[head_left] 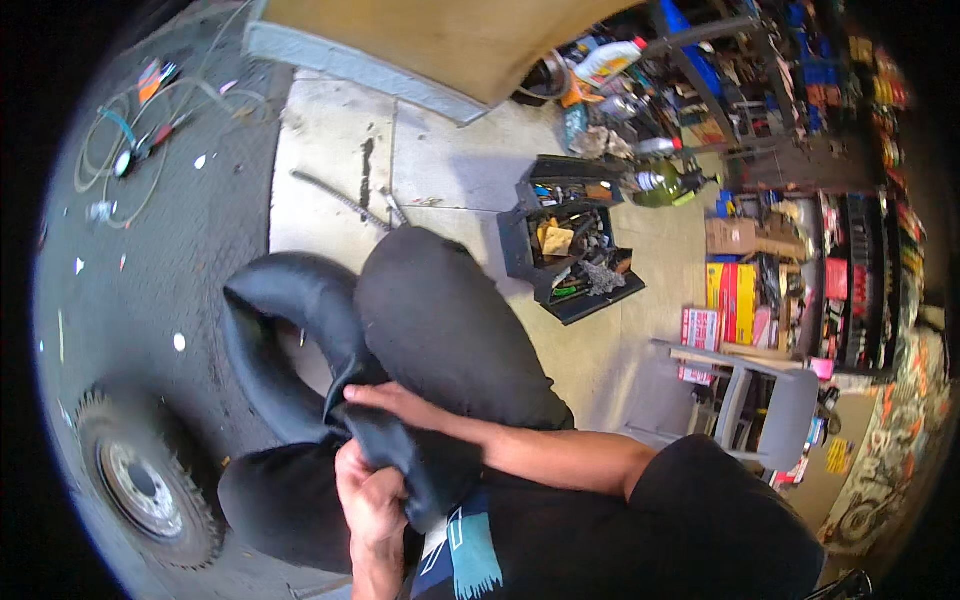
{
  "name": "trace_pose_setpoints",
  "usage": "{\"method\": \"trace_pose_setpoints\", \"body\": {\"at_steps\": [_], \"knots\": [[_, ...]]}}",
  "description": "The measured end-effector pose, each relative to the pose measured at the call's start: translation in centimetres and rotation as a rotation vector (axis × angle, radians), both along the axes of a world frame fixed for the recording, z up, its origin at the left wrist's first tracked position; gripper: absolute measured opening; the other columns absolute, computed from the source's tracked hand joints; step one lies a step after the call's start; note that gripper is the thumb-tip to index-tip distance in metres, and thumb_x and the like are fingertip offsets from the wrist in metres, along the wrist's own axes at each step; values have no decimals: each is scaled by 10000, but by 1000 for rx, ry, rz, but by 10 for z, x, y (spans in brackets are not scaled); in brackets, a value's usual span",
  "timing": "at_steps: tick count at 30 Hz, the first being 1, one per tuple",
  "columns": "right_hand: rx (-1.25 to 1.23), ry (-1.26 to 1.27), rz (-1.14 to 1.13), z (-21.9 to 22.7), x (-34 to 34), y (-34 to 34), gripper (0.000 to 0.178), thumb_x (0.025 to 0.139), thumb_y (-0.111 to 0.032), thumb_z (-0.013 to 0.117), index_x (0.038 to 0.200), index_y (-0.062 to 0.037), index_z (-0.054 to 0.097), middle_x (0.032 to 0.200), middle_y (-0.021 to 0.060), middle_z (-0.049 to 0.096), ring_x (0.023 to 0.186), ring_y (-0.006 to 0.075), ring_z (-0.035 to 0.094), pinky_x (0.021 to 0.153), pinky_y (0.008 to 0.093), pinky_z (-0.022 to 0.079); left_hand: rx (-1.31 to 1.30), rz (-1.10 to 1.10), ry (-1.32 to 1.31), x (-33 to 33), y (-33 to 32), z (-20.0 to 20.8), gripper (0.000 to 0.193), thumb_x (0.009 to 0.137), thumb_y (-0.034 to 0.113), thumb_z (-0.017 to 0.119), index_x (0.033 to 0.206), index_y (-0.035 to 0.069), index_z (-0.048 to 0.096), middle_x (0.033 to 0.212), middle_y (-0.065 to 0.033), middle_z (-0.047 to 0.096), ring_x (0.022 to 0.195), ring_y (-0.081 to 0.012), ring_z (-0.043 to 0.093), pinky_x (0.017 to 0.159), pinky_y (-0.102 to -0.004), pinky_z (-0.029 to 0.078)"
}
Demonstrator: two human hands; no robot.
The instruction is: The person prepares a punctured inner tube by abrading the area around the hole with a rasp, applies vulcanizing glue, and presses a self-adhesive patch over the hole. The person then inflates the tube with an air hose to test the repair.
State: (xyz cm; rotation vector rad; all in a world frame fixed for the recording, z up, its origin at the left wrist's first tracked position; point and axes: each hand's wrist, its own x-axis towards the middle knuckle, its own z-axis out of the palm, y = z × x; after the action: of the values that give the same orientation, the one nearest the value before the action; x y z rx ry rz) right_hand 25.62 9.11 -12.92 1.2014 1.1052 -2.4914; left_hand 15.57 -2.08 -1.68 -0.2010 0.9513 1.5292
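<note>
A black rubber inner tube (pixel 262 375) hangs as a ring between my knees, its lower end pulled up toward my body. My left hand (pixel 372 492) is closed in a fist round the flattened near part of the tube. Just above it, my right hand (pixel 405 405) lies across the tube with the fingers gripping its folded edge. The rubber looks creased and twisted between the two hands. Part of the tube's near section is hidden behind my hands and right forearm.
Left on the dark floor stands a wheel with a knobby tyre (pixel 145 480). An air hose with a gauge (pixel 125 162) lies beyond it. Ahead are a metal bar (pixel 340 198) and an open toolbox (pixel 560 240). Loaded shelves (pixel 850 260) and a grey chair (pixel 775 415) stand right.
</note>
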Motion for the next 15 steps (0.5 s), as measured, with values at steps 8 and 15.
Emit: {"method": "trace_pose_setpoints", "body": {"at_steps": [8,15], "knots": [[127,57,53,75,9,19,317,1162,-282,549,1318,-21,637,1091,36,703,991,113,627,876,291,511,24,226,21,5,-11,8,368,600,-123,443,863,-58,692,778,-84,720,597,-161,605,553,-233,441],[1498,-173,336,179,-8,79,474,1050,-223,686,1470,-55,548,1012,249,744,905,463,730,800,578,547,-11,439,-51,11,15,9,486,631,-138,432,1038,-83,693,864,-121,743,654,-167,651,589,-214,501]]}}
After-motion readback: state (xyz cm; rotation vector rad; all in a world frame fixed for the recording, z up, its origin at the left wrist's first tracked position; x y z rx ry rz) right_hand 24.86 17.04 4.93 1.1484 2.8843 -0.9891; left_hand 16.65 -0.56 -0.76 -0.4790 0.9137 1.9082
